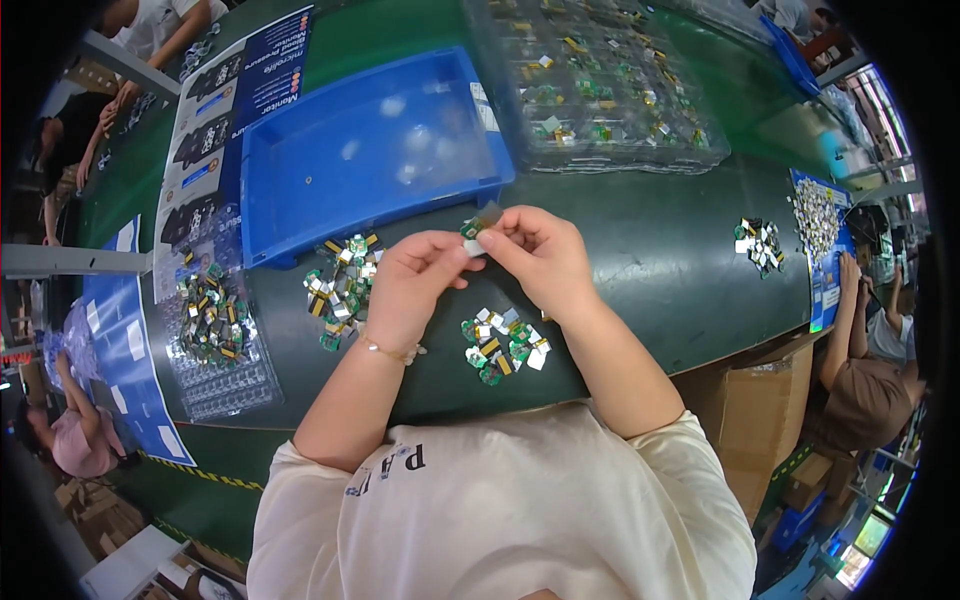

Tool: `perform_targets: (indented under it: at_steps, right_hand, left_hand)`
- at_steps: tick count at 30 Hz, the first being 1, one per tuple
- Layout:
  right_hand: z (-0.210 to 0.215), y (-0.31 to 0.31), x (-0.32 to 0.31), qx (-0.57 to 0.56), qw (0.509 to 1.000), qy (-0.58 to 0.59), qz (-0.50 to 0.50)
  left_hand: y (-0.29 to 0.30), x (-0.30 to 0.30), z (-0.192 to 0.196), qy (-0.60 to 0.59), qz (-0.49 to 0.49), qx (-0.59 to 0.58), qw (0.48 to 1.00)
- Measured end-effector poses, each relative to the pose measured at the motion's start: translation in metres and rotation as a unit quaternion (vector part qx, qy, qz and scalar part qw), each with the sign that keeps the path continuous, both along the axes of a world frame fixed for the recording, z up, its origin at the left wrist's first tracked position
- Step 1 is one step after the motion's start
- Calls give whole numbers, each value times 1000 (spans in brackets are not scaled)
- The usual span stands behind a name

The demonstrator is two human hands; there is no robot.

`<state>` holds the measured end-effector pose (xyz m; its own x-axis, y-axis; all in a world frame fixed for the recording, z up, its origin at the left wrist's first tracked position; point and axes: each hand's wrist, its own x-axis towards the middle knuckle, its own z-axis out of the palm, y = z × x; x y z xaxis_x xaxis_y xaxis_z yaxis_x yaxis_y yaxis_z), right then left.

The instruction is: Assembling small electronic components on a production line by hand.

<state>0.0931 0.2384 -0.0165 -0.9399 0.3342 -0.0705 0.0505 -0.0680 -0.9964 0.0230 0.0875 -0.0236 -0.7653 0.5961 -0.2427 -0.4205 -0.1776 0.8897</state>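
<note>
Over the middle of the workbench, both my hands meet at a small green circuit board with a white square part. My left hand is closed, thumb and forefinger pinching the board's white part from the left. From the right, my right hand pinches the same board, thumb on top and fingers curled. A thin dark translucent piece sticks up at its far edge; I cannot make out what it is. Nearer to me, between my forearms, lies a loose pile of similar boards. Another such pile lies beside my left hand.
Beyond my hands stands a shallow blue tray. Stacked clear plastic trays filled with boards stand at the far right of it. Boards lie on a clear blister tray at left. A small pile lies at right. Other people work on both sides.
</note>
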Motion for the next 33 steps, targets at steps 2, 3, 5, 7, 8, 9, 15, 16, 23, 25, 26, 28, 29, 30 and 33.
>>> perform_targets:
  at_steps: [2,3,5,7,8,9,15,16,23,25,26,28,29,30,33]
  right_hand:
    - [0,0,1,-29,999,0,-12]
    - [-2,-1,2,28,999,5,-17]
    - [1,1,2,88,996,12,-24]
    - [9,-1,2,276,957,89,-33]
    - [8,-1,0,299,947,107,-49]
    - [5,-1,0,303,946,107,-52]
    - [3,1,-2,408,893,166,-88]
    - [3,1,-2,410,893,166,-89]
    - [7,-6,-1,430,884,158,-96]
    - [6,-8,-2,463,863,178,-101]
    - [5,-9,-4,443,872,183,-103]
    - [4,-9,-7,422,881,187,-102]
    - [6,-5,-8,371,909,174,-73]
    - [8,-1,-9,320,933,160,-44]
    - [18,0,-20,268,926,202,-173]
  left_hand:
    - [0,0,-6,72,-46,-10,996]
    - [-1,0,-8,73,-47,-8,996]
    - [-1,1,-5,34,-34,-20,999]
    - [-3,-1,-3,39,-33,-30,998]
    - [-4,-1,-3,42,-30,-43,998]
    - [-3,-1,-1,43,-34,-38,998]
    - [-3,1,1,-56,-34,1,998]
    - [-2,1,1,-56,-35,2,998]
    - [1,4,-13,-28,26,64,997]
    - [0,4,-14,-29,41,78,996]
    - [-1,4,-14,-35,39,97,994]
    - [0,3,-12,-43,39,116,992]
    - [2,3,-7,-50,56,111,991]
    - [3,2,-4,-58,72,105,990]
    - [-3,-1,-1,-19,86,63,994]
